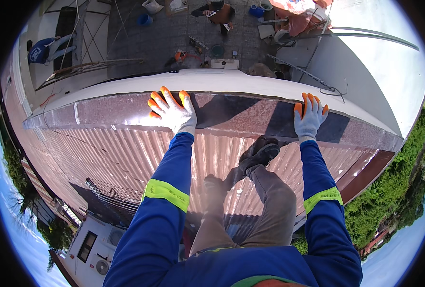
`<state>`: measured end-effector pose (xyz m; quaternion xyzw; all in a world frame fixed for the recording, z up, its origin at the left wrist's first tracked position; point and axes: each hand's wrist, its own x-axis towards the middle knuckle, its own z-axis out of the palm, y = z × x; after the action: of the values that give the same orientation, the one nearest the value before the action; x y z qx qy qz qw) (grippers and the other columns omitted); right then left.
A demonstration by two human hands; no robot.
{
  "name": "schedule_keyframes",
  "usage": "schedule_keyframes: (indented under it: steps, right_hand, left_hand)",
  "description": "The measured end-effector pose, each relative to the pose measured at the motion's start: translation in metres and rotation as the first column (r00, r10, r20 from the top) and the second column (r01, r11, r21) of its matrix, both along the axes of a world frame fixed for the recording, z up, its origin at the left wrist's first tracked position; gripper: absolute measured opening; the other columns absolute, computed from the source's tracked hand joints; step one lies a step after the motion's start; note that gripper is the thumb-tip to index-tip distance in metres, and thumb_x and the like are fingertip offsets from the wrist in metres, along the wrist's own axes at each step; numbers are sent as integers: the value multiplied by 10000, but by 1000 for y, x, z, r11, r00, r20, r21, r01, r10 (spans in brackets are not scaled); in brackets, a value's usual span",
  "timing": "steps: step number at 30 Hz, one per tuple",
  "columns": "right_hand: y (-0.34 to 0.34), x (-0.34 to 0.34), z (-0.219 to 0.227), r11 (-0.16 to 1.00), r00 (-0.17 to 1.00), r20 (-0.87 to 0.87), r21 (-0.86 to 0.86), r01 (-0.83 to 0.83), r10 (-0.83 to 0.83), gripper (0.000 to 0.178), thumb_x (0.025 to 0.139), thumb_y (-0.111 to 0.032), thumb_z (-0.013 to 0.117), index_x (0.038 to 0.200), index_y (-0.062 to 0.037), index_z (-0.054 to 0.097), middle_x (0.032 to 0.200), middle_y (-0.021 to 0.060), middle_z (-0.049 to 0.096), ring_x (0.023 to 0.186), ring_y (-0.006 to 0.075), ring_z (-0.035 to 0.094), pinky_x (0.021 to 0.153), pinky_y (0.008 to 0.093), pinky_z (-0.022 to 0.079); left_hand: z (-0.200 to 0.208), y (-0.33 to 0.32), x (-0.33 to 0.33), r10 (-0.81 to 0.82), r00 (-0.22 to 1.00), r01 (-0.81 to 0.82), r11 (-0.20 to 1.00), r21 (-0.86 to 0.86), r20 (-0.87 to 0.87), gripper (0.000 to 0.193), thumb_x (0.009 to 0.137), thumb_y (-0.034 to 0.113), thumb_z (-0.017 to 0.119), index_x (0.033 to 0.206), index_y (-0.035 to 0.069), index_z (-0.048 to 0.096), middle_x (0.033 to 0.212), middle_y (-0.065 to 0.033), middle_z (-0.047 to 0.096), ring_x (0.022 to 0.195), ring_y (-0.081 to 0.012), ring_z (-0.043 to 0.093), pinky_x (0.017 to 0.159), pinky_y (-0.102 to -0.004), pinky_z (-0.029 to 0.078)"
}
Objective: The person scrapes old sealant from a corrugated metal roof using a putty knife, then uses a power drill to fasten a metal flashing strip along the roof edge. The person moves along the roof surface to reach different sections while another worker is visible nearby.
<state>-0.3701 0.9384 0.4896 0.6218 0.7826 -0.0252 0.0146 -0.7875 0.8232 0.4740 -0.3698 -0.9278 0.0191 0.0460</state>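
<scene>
Both my hands wear white gloves with orange fingertips. My left hand (175, 112) lies on a reddish-brown metal flashing strip (236, 112), fingers spread toward its far edge. On the same strip, farther right, rests my right hand (310, 118), also with its fingers apart. Neither holds anything. The strip runs along a white wall top (212, 81), above a reddish corrugated metal roof (126, 150). My dark shoe (260, 155) stands on the roof just below the strip, between my hands; the other foot is hard to make out in the glare.
Beyond the wall lies a lower yard with a person (220, 14) at the top, a blue bucket (145, 20) and scattered tools. Another person in a blue shirt (42, 50) is at the far left. A thin cable (334, 92) lies near the right wall. Green bushes (380, 191) grow beyond the roof's right edge.
</scene>
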Motion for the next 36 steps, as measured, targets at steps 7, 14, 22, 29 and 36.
schedule_keyframes:
  steps: [7, 14, 22, 29, 36]
  right_hand:
    - [0, 0, 0, 1000, 1000, 7, -8, 3, -3, 615, 926, -426, 719, 1491, -259, 544, 1516, 46, 525, 1488, 278, 385, 1274, 614, 58]
    - [0, -1, 1, 1000, 1000, -6, 0, -2, 2, 621, 915, -414, 731, 1487, -257, 547, 1513, 44, 526, 1485, 277, 387, 1273, 614, 61]
    - [1, -1, 2, 1000, 1000, 15, -12, -2, 3, 629, 908, -410, 732, 1490, -257, 545, 1514, 45, 525, 1482, 280, 390, 1271, 619, 64]
    - [0, 1, 0, 1000, 1000, 15, 13, -6, 6, 626, 906, -388, 740, 1487, -254, 548, 1486, 48, 550, 1464, 285, 414, 1263, 621, 90]
    - [30, -105, 15, 952, 942, -225, -124, -281, 249, 618, 895, -383, 745, 1444, -160, 571, 1391, 88, 617, 1257, 313, 592, 1078, 486, 450]
  left_hand:
    - [0, -1, 0, -3, 1000, 3, 1000, 6, -4, 750, 1025, 588, 468, 1623, 145, 376, 1703, -233, 250, 1560, -472, 208, 1195, -696, 136]
    - [-3, -1, -1, -1, 1000, 1, 1000, 8, -12, 753, 1020, 594, 471, 1622, 151, 380, 1701, -229, 257, 1556, -472, 221, 1189, -699, 147]
    - [-3, -2, -1, -11, 1000, 11, 999, 30, -19, 748, 1021, 588, 474, 1615, 143, 390, 1695, -235, 267, 1549, -479, 229, 1181, -696, 160]
    - [1, 0, 1, -13, 1000, 13, 999, 49, -3, 732, 1026, 577, 468, 1607, 137, 408, 1686, -243, 282, 1542, -486, 237, 1173, -705, 161]
    - [4, 2, 0, 1, 1000, -2, 999, 46, 28, 777, 1009, 625, 455, 1594, 114, 427, 1676, -258, 297, 1532, -510, 245, 1186, -718, 129]
